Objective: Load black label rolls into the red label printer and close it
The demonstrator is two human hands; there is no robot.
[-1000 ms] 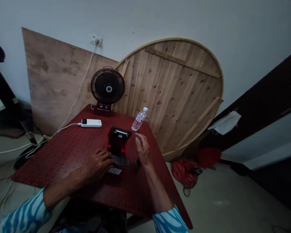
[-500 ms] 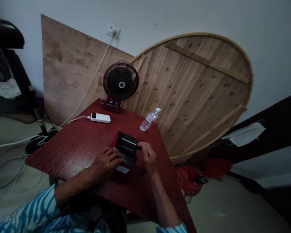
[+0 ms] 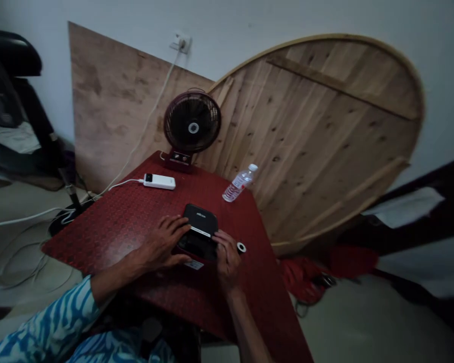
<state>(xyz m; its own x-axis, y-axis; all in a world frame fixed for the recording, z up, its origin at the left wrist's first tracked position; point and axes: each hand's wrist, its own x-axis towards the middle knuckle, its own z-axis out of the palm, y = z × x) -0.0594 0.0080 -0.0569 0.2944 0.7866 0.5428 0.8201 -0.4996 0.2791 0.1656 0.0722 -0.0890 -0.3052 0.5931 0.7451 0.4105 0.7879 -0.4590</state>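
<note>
Recording the grip first: the left hand [image 3: 161, 243] lies palm-down with its fingers [image 3: 176, 230] spread, the fingertips touching the left edge of a black-and-red hinged device [image 3: 199, 220]. The right hand [image 3: 226, 260] is curled, its fingers [image 3: 220, 242] pressed together against the device's right edge, the thumb side uppermost. The device sits near the middle of the near half of a red patterned tabletop [image 3: 109, 239], between the two hands. Its black upper panel stands tilted above a darker lower section, with a silver strip [image 3: 200, 231] across the join. Exact type cannot be told from this view.

Count, one of each: a small white card [image 3: 193, 264] lies partly under the device's near edge; a small black ring with a pale centre [image 3: 241, 247] lies just beside the right hand; a white power bank [image 3: 159, 181] with a white cable [image 3: 126, 182] lies toward the far edge; a clear plastic water bottle [image 3: 239, 184] lies on its side near the far right corner; a dark red desk fan [image 3: 192, 122] stands at the far corner. Behind the table lean one plywood sheet [image 3: 113, 101] and one round wooden board [image 3: 318, 136]. A red cloth bundle [image 3: 300, 280] lies on the floor at right.
</note>
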